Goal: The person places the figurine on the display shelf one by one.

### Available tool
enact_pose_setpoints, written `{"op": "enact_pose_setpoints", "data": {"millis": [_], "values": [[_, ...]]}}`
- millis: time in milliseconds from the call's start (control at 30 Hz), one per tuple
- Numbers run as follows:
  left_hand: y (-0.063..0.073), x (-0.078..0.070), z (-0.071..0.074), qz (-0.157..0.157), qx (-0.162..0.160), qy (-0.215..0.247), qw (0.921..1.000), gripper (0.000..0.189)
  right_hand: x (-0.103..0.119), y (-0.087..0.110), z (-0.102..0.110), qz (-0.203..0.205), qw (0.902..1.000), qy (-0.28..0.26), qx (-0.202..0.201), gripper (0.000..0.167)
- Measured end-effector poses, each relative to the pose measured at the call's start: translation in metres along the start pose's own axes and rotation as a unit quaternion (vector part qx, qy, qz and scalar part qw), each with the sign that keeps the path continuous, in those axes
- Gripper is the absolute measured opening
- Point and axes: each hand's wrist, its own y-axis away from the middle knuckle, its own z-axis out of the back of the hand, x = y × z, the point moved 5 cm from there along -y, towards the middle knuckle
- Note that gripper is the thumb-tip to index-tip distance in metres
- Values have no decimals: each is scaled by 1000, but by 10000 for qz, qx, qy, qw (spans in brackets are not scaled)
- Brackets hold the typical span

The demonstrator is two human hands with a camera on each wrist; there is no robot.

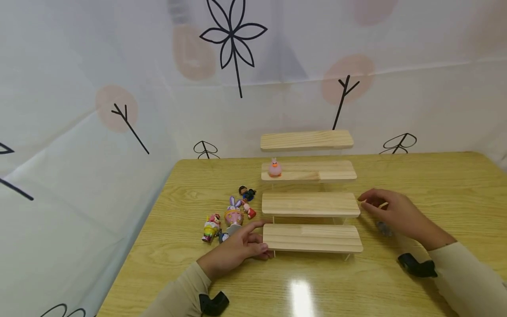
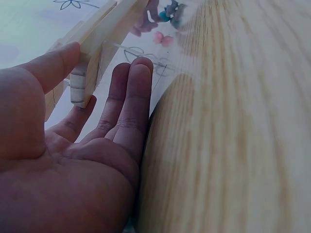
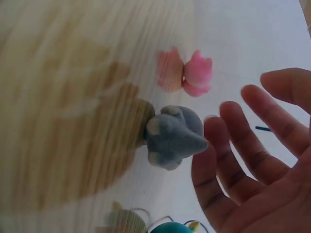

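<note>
A tiered wooden display stand point(image 1: 313, 237) has stepped boards on clear supports. My left hand point(image 1: 237, 248) pinches the left end of its lowest board; in the left wrist view, the thumb and index finger lie on either side of the board end point(image 2: 80, 87), the other fingers extended. My right hand point(image 1: 396, 215) hovers beside the stand's right side with loosely bent fingers, holding nothing. Partly beneath it, a small grey figurine point(image 1: 383, 228) sits on the table. The right wrist view shows this grey figurine point(image 3: 175, 138) near the fingertips, with a pink figurine point(image 3: 197, 73) beyond.
A pink bunny-eared figurine point(image 1: 275, 168) stands at the left of the second-highest board. Left of the stand lie several figurines, including a purple-eared rabbit point(image 1: 233, 215), one in yellow point(image 1: 211, 227) and a dark-haired one point(image 1: 247, 193). A patterned cloth point(image 1: 285, 101) hangs behind the table.
</note>
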Motion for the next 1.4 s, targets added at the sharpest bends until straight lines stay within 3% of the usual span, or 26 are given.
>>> {"op": "enact_pose_setpoints", "data": {"millis": [267, 1067, 1400], "values": [[0, -1, 0, -18, 32, -27, 10000, 68, -6, 0, -6, -165, 9991, 74, 391, 21], [2, 0, 0, 43, -64, -52, 10000, 67, -6, 0, -15, 106, 9982, 179, 565, 23], [2, 0, 0, 45, -48, -70, 10000, 68, -6, 2, -17, -39, 9975, 40, 708, 24]]}}
